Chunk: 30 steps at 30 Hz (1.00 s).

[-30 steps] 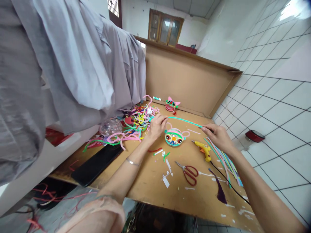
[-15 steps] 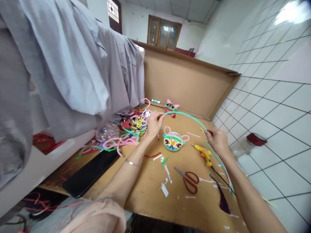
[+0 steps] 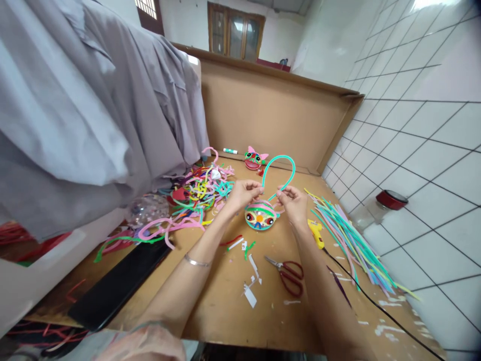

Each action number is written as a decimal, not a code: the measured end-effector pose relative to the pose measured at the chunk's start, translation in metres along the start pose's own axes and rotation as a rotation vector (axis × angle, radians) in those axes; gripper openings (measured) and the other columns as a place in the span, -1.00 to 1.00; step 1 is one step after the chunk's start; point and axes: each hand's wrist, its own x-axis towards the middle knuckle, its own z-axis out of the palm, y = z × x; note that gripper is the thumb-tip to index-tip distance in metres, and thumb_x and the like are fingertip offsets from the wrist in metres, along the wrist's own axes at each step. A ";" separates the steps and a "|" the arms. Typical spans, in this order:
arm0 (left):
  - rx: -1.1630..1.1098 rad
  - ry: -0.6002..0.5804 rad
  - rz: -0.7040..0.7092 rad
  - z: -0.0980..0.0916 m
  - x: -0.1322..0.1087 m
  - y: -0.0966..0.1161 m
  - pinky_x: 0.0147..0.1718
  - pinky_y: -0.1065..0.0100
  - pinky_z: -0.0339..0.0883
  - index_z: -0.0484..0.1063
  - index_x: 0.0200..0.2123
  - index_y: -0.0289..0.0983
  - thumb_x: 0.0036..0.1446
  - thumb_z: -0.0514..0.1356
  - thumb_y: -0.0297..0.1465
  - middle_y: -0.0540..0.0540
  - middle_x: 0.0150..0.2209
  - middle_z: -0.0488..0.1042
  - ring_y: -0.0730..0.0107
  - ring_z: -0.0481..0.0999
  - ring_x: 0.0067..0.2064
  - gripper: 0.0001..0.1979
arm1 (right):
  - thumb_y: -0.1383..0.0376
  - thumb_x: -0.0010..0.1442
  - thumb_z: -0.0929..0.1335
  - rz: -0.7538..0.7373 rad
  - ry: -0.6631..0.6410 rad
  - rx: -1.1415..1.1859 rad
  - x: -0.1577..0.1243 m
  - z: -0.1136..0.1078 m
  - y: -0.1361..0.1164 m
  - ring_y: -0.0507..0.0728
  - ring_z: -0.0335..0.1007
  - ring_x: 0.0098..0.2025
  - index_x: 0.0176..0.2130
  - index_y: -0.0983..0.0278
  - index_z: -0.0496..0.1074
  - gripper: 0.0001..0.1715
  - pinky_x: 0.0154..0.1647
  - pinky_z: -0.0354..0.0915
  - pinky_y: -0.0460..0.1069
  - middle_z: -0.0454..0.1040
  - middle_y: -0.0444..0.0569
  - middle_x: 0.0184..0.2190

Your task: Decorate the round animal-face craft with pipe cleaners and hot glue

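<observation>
A teal pipe cleaner (image 3: 282,157) is bent into an upright loop above the table. My left hand (image 3: 244,194) pinches one end of it, and my right hand (image 3: 293,201) pinches it near the other end. Just below and between my hands sits a round decorated animal head (image 3: 260,216) with red-and-black eyes and an orange nose; my fingers partly hide its ears. Behind it stands a second head (image 3: 254,159) with pink ears and a red mouth.
A yellow glue gun (image 3: 316,233), red-handled scissors (image 3: 290,277) and white paper scraps lie nearby. Pipe cleaners (image 3: 353,240) are bundled at the right, with a tangled pile (image 3: 203,193) at the left. A black tray (image 3: 122,286) and a jar (image 3: 391,199) flank them.
My hands have come closer together, bending the teal pipe cleaner from a wide arc into a narrow loop. My right arm has moved left, uncovering the bundle. The view has shifted slightly.
</observation>
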 end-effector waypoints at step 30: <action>0.120 -0.202 -0.102 -0.001 -0.003 -0.005 -0.59 0.52 0.11 0.40 -0.53 -0.34 -0.20 0.38 -0.33 0.08 -0.66 0.38 0.61 0.28 -0.62 -0.75 | 0.14 -0.21 0.45 0.001 0.046 0.092 0.000 0.016 0.022 0.02 0.37 -0.59 -0.41 0.27 0.44 -0.67 -0.54 0.39 -0.05 0.42 -0.19 -0.60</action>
